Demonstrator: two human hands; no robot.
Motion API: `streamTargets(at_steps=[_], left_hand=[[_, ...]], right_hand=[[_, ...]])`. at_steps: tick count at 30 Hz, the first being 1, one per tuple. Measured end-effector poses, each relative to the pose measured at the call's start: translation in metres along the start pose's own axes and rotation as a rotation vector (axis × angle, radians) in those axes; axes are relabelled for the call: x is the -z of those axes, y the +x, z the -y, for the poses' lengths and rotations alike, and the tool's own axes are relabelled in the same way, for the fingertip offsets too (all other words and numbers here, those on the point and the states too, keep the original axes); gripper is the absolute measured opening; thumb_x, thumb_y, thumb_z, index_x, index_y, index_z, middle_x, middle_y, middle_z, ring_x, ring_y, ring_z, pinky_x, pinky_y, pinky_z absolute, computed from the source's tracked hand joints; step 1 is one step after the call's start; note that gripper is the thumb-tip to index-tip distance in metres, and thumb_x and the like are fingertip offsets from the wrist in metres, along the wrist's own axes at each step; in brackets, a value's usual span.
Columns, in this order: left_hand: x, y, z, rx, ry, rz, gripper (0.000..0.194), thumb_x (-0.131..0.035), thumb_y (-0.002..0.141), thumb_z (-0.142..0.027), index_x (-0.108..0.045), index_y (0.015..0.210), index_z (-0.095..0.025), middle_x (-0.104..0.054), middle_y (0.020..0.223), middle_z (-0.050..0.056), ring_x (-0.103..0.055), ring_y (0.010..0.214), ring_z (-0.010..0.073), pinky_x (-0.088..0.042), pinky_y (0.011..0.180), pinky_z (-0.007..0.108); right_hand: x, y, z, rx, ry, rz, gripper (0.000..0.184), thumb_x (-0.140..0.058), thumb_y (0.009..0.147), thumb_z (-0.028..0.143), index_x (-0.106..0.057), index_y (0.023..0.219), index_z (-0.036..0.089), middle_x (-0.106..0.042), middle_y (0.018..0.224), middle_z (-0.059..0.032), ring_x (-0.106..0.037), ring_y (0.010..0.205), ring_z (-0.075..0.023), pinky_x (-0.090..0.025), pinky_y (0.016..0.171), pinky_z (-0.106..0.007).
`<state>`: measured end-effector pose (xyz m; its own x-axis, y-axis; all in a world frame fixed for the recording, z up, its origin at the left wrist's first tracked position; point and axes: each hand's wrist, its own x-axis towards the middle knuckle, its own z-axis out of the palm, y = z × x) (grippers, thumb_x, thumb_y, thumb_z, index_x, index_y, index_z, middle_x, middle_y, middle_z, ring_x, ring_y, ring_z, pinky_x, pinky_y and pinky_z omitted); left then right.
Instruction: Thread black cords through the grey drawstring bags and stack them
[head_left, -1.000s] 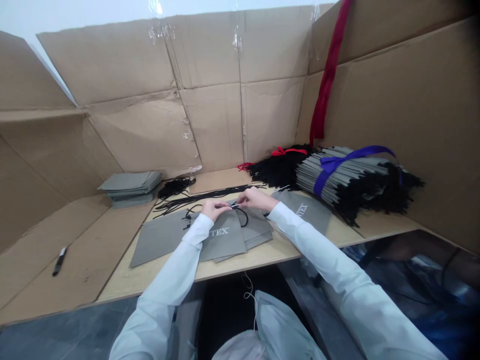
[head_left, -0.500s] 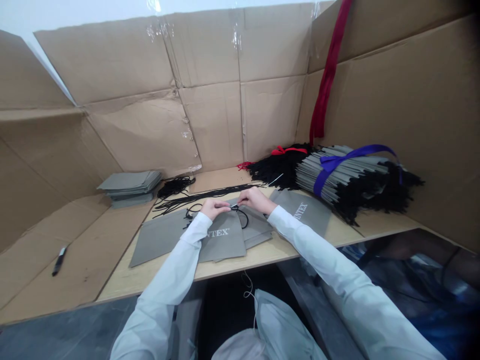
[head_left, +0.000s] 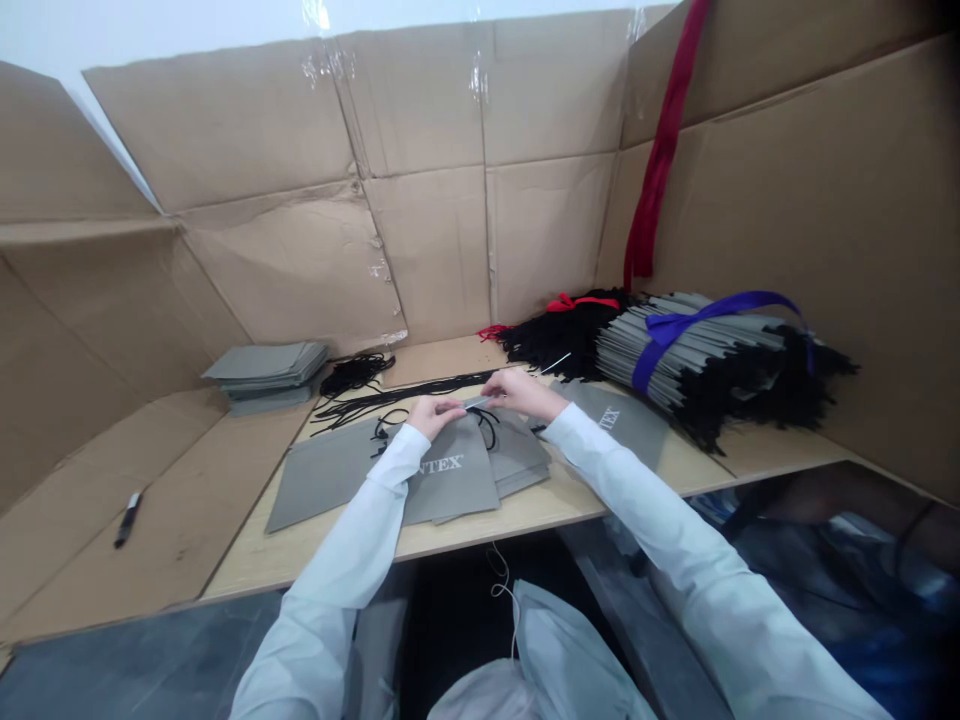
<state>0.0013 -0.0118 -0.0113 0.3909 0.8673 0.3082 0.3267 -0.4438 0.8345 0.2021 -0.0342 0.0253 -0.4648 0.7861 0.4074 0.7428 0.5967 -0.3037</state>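
A grey paper bag (head_left: 450, 478) printed INTEX is laid flat on the counter (head_left: 300, 560), overlapping other grey bags; its top edge is pinched by the left hand (head_left: 435, 415); a black cord (head_left: 486, 425) is looped beside that edge, close to both hands; a thin pale tip (head_left: 476, 403) is gripped by the right hand (head_left: 521, 392) — the exact hold is too small to tell; a bundle of grey bags (head_left: 697, 345) is tied with a purple ribbon (head_left: 712, 305) — farther along the counter.

White "NTEX" lettering (head_left: 442, 463) on a grey bag (head_left: 450, 493), white "TEX" lettering (head_left: 609, 418) on a second grey bag (head_left: 626, 440)
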Motion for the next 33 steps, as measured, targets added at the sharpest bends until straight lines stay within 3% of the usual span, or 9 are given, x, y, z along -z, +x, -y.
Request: streamTargets(at_steps=[3,5,8,11,14,20,24,29,33], left_hand=[[0.006,-0.002,0.001,-0.040,0.101,-0.029,0.034,-0.061,0.058,-0.037,-0.064,0.079,-0.011,-0.065,0.081,0.008,-0.059,0.076,0.0189,-0.044,0.076,0.032],[0.009,-0.002,0.002,-0.060,0.148,-0.037,0.033,-0.059,0.060,-0.037,-0.063,0.081,-0.012,-0.064,0.083,0.009,-0.058,0.078,0.0188,-0.043,0.077,0.032],[0.011,-0.002,0.005,-0.071,0.137,0.018,0.036,-0.056,0.062,-0.038,-0.063,0.085,-0.011,-0.063,0.088,0.010,-0.057,0.082,0.0191,-0.042,0.078,0.032],[0.013,-0.002,0.003,-0.065,0.129,0.095,0.037,-0.057,0.061,-0.038,-0.062,0.087,-0.012,-0.063,0.089,0.008,-0.058,0.081,0.0180,-0.042,0.077,0.030],[0.017,-0.003,-0.002,0.013,0.246,0.074,0.035,-0.059,0.058,-0.040,-0.064,0.080,-0.014,-0.065,0.078,0.006,-0.058,0.071,0.0175,-0.044,0.069,0.027],[0.020,0.000,-0.002,0.039,0.285,0.040,0.030,-0.059,0.057,-0.041,-0.066,0.070,-0.015,-0.065,0.069,0.003,-0.058,0.065,0.0168,-0.042,0.064,0.025],[0.017,0.006,0.000,0.017,0.283,-0.004,0.035,-0.056,0.059,-0.044,-0.065,0.075,-0.014,-0.065,0.072,0.005,-0.057,0.068,0.0173,-0.042,0.065,0.025],[0.015,0.018,-0.002,0.017,0.296,-0.059,0.035,-0.055,0.060,-0.042,-0.065,0.077,-0.012,-0.065,0.071,0.006,-0.057,0.066,0.0169,-0.042,0.065,0.026],[0.018,0.024,0.001,0.046,0.279,-0.095,0.033,-0.058,0.058,-0.039,-0.065,0.076,-0.012,-0.065,0.070,0.006,-0.057,0.066,0.0169,-0.042,0.066,0.027]], right_hand=[[0.026,-0.018,-0.025,-0.132,0.007,-0.085,0.023,-0.055,0.066,0.037,-0.065,0.073,0.017,-0.064,0.072,-0.0044,-0.056,0.067,-0.0130,-0.037,0.063,-0.021],[0.040,-0.032,-0.044,-0.251,0.028,-0.210,0.026,-0.055,0.065,0.040,-0.065,0.071,0.018,-0.064,0.074,-0.0045,-0.056,0.072,-0.0148,-0.038,0.068,-0.024],[0.051,-0.048,-0.066,-0.375,0.259,-0.293,0.026,-0.058,0.062,0.036,-0.064,0.075,0.015,-0.063,0.069,-0.0042,-0.055,0.065,-0.0134,-0.041,0.065,-0.026],[0.050,-0.054,-0.074,-0.435,0.688,-0.333,0.026,-0.062,0.059,0.028,-0.061,0.080,0.012,-0.062,0.065,-0.0039,-0.055,0.059,-0.0110,-0.045,0.060,-0.025],[0.045,-0.049,-0.070,-0.460,1.047,-0.492,0.024,-0.065,0.057,0.019,-0.059,0.079,0.012,-0.061,0.068,-0.0048,-0.058,0.064,-0.0109,-0.048,0.063,-0.024],[0.031,-0.021,-0.058,-0.548,1.221,-0.772,0.013,-0.065,0.056,0.010,-0.056,0.065,0.011,-0.060,0.064,-0.0043,-0.057,0.060,-0.0084,-0.048,0.054,-0.017],[0.012,0.003,-0.046,-0.647,1.203,-0.724,0.013,-0.064,0.054,0.010,-0.056,0.064,0.011,-0.059,0.059,-0.0024,-0.048,0.044,-0.0037,-0.034,0.034,-0.013],[-0.015,0.035,-0.017,-0.671,1.233,-0.522,0.015,-0.066,0.051,0.010,-0.055,0.062,0.010,-0.056,0.053,-0.0012,-0.041,0.037,-0.0015,-0.026,0.030,-0.013],[-0.023,0.048,-0.004,-0.699,1.176,-0.516,0.017,-0.067,0.049,0.012,-0.054,0.060,0.011,-0.051,0.045,0.0026,-0.033,0.032,-0.0002,-0.024,0.030,-0.013]])
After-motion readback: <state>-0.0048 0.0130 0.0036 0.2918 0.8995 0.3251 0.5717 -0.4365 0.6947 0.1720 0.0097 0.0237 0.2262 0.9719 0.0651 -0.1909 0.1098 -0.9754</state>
